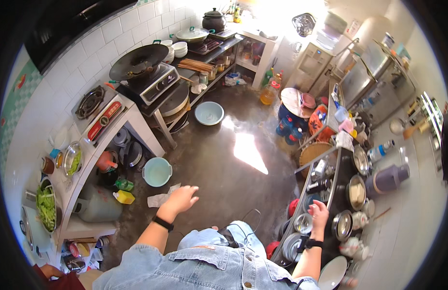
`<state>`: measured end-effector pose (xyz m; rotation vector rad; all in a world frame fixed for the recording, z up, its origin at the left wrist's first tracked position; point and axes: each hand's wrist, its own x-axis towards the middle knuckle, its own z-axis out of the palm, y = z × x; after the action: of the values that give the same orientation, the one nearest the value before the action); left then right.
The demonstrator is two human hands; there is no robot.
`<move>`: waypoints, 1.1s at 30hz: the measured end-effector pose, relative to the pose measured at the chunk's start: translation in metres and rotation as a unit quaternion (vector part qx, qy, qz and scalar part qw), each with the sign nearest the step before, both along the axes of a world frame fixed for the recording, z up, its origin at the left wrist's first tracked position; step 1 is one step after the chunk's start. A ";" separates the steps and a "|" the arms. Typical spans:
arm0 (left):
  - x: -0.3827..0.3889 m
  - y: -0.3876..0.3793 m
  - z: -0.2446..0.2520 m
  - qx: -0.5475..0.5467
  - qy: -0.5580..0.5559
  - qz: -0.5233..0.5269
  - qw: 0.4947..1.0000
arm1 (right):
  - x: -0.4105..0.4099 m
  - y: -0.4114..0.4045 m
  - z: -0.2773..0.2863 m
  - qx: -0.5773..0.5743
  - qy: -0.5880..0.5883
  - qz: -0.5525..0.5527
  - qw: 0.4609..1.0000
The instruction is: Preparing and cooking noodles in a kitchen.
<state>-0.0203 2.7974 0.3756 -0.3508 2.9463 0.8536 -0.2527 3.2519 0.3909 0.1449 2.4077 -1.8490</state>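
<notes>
My left hand [183,198] is held out over the kitchen floor with nothing in it, its fingers slightly bent and the thumb apart. Just beyond it are a crumpled white cloth [159,200] and a light green plastic basin [157,172] on the floor. On the right, my right hand [319,212] is raised near the edge of a dark shelf unit, fingers curled; whether it touches or holds anything cannot be told. Near it are a glass bowl [303,223], a metal bowl [342,225] and a bowl with pale blocks [357,192]. Both wrists wear black bands.
A wok [139,62] rests on a cooker at the upper left. Chopped greens fill a pot [46,206] on the left tiled counter. A second basin [209,113], blue water bottles [284,125] and an oil jug [270,93] stand on the floor. Another person's hand [52,271] shows at the lower left.
</notes>
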 end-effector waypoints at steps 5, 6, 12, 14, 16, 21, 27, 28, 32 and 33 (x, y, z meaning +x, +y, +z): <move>-0.168 -0.079 -0.010 -0.006 0.052 0.029 0.998 | -0.154 -0.009 -0.013 -0.014 -0.018 -0.113 0.993; -0.197 -0.096 -0.012 -0.007 0.048 0.040 0.998 | -0.190 -0.018 -0.017 -0.014 -0.014 -0.101 0.995; -0.312 -0.190 -0.050 0.077 0.062 0.201 0.974 | -0.411 -0.198 -0.049 -0.076 -0.065 0.069 0.993; -0.343 -0.222 -0.059 0.149 0.062 0.284 0.945 | -0.464 -0.290 -0.055 -0.118 -0.097 0.213 0.965; -0.358 -0.256 -0.086 0.205 0.084 0.389 0.894 | -0.489 -0.394 -0.047 -0.049 -0.075 0.304 0.948; -0.429 -0.356 -0.130 0.446 0.102 0.591 0.664 | -0.542 -0.579 -0.047 -0.020 -0.077 0.476 0.876; -0.498 -0.444 -0.174 0.488 0.162 0.654 0.556 | -0.620 -0.691 -0.066 0.024 -0.149 0.527 0.837; -0.510 -0.449 -0.178 0.482 0.150 0.706 0.496 | -0.634 -0.706 -0.066 0.051 -0.134 0.536 0.832; -0.549 -0.450 -0.174 0.496 0.170 0.752 0.400 | -0.685 -0.770 -0.077 0.107 -0.132 0.575 0.801; -0.556 -0.450 -0.166 0.506 0.191 0.741 0.398 | -0.695 -0.790 -0.085 0.108 -0.140 0.593 0.785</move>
<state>-0.5763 2.3471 0.2099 -2.7404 0.6441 2.5387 -0.9475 2.4623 0.3058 -0.8234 1.7079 -0.8557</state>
